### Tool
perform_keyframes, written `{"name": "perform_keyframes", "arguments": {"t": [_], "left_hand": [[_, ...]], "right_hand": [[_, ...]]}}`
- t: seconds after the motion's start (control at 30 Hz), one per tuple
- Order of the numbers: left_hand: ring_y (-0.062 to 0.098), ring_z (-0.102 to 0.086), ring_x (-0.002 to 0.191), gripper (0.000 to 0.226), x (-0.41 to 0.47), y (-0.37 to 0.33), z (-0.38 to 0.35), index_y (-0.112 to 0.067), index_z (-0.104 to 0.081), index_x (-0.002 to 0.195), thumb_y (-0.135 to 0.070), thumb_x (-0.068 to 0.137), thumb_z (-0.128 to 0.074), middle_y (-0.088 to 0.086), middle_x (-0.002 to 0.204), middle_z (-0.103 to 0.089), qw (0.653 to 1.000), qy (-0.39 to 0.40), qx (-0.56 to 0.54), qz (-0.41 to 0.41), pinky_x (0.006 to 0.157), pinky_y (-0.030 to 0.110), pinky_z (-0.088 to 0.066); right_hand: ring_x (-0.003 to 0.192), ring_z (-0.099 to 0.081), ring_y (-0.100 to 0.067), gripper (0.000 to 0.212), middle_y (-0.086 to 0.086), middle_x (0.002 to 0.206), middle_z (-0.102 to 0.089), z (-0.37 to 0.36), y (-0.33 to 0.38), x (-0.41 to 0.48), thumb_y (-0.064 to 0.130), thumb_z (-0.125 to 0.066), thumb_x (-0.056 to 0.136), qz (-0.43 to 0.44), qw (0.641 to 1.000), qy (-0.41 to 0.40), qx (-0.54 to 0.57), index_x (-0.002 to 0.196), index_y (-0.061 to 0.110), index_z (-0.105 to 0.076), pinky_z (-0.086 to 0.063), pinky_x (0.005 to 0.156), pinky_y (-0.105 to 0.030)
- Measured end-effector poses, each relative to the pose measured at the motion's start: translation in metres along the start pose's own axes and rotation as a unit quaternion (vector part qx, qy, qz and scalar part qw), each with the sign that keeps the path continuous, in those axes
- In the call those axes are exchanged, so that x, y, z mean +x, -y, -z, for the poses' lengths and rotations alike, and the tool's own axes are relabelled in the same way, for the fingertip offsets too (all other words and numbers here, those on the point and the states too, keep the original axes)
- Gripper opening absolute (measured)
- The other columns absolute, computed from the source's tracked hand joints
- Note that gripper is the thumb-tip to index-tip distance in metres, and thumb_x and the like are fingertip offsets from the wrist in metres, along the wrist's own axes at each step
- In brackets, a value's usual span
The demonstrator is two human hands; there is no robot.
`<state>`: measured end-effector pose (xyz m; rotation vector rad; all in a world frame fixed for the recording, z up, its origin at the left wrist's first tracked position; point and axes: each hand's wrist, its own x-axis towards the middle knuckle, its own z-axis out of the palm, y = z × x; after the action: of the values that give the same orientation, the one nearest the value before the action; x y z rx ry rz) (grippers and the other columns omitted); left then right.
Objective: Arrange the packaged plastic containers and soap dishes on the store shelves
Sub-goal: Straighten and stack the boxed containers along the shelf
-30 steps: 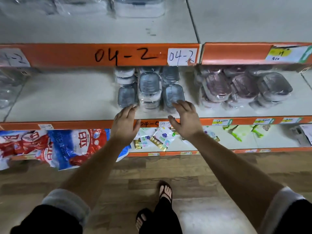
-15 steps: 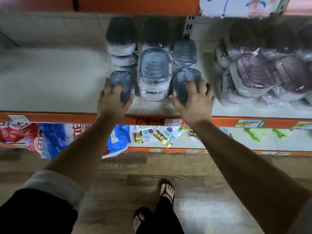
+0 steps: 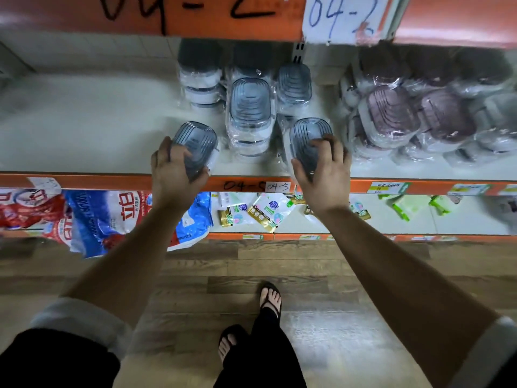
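Observation:
On the middle shelf (image 3: 84,130) stand several wrapped grey soap dishes. My left hand (image 3: 174,170) grips one grey soap dish (image 3: 195,142) at the shelf's front edge, left of the group. My right hand (image 3: 326,172) grips another grey soap dish (image 3: 307,138) at the front right. Between them rises a stack of grey dishes (image 3: 250,113), with more behind it (image 3: 293,82). Round grey-lidded containers (image 3: 200,79) are stacked at the back left. Pink wrapped soap dishes (image 3: 389,113) fill the shelf's right part.
An orange shelf rail (image 3: 84,182) marked 04-5 runs below my hands; an upper rail (image 3: 195,15) marked 04-2 overhangs. The lower shelf holds red and blue detergent bags (image 3: 92,217) and small packets (image 3: 263,210). My sandalled feet (image 3: 270,301) stand on wooden flooring.
My hands went from hovering at the shelf edge to closing on the two front grey soap dishes, and both dishes have come slightly toward the front edge. The view moved closer to the shelf.

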<state>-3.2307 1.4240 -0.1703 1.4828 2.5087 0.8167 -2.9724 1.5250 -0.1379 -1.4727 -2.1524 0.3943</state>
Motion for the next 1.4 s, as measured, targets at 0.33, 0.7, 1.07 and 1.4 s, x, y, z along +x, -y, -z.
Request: {"name": "perform_keyframes", "arguments": {"t": [0.33, 0.7, 1.07, 1.4], "left_hand": [[0.037, -0.038, 0.131, 0.043, -0.074, -0.060, 0.099, -0.003, -0.057, 0.108, -0.025, 0.076, -0.077, 0.023, 0.138, -0.044, 0.992, 0.010, -0.027, -0.123, 0.107, 0.042, -0.034], [0.037, -0.039, 0.130, 0.041, -0.097, -0.139, 0.195, -0.003, -0.056, 0.101, -0.029, 0.077, -0.075, 0.023, 0.140, -0.043, 0.963, -0.035, -0.032, -0.266, 0.108, 0.044, -0.033], [0.039, -0.049, 0.115, 0.056, -0.008, -0.183, 0.254, 0.004, -0.053, 0.114, -0.028, 0.072, -0.073, 0.024, 0.122, -0.053, 0.964, -0.067, 0.038, -0.255, 0.101, 0.045, -0.036], [0.033, -0.043, 0.120, 0.077, 0.042, -0.194, 0.239, -0.015, -0.043, 0.140, -0.059, 0.080, -0.059, 0.012, 0.132, -0.045, 0.973, -0.048, 0.097, -0.205, 0.102, 0.043, -0.034]], "right_hand": [[0.114, -0.049, -0.043, 0.039, -0.021, 0.129, -0.052, 0.093, 0.050, -0.074, 0.028, -0.069, 0.087, 0.003, 0.998, -0.042, 0.039, 0.114, 0.001, -0.060, -0.037, 0.099, -0.046], [0.121, -0.045, -0.032, 0.035, -0.015, 0.131, -0.048, 0.201, 0.102, -0.089, 0.023, -0.067, 0.087, 0.097, 0.982, -0.131, 0.092, 0.115, 0.004, -0.058, -0.038, 0.102, -0.042], [0.114, -0.052, -0.033, 0.036, -0.013, 0.124, -0.052, 0.261, 0.108, 0.003, 0.025, -0.070, 0.087, 0.119, 0.987, -0.087, 0.060, 0.115, 0.006, -0.060, -0.045, 0.095, -0.040], [0.131, -0.038, -0.031, 0.029, 0.003, 0.129, -0.062, 0.260, 0.101, 0.085, 0.031, -0.055, 0.096, 0.130, 0.989, -0.016, -0.063, 0.121, 0.021, -0.064, -0.027, 0.105, -0.044]]}}
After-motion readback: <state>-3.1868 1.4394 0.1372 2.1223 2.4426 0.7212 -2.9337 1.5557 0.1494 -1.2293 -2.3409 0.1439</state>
